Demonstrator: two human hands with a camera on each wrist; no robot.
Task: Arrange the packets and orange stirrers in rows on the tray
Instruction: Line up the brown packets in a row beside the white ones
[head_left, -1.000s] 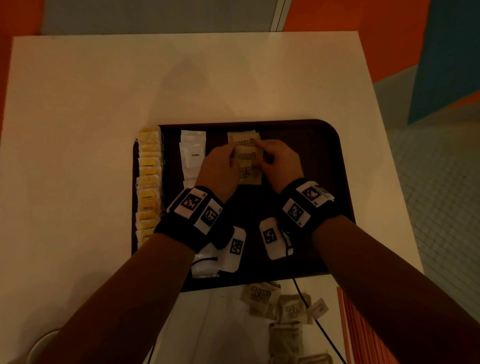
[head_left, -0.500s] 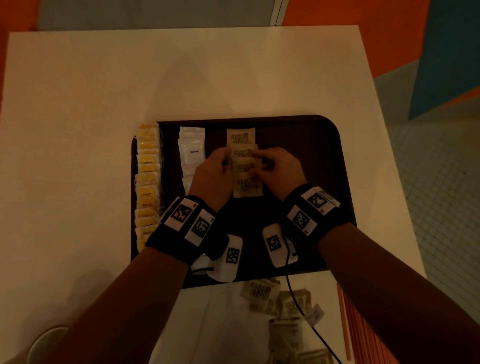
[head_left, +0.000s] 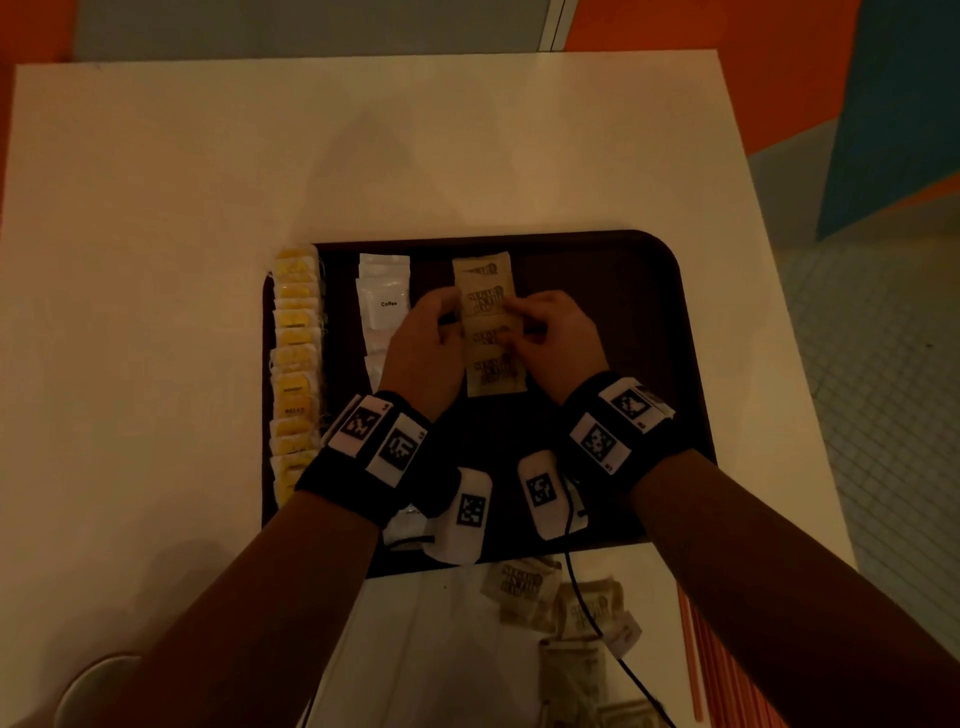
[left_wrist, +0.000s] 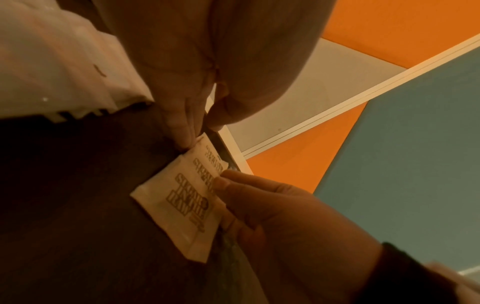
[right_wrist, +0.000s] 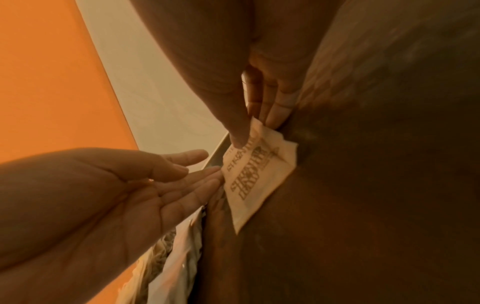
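Packets on tray, white table, orange wall, left fingers flat, right fingers pinching

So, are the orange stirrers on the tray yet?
No, the orange stirrers lie on the white table, outside the near right corner of the tray.

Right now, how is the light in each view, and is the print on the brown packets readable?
Head view: dim, warm; print on brown packets smeared, "Coffee" on white packet legible. Left wrist view: brighter, print sharp. Right wrist view: print blurred.
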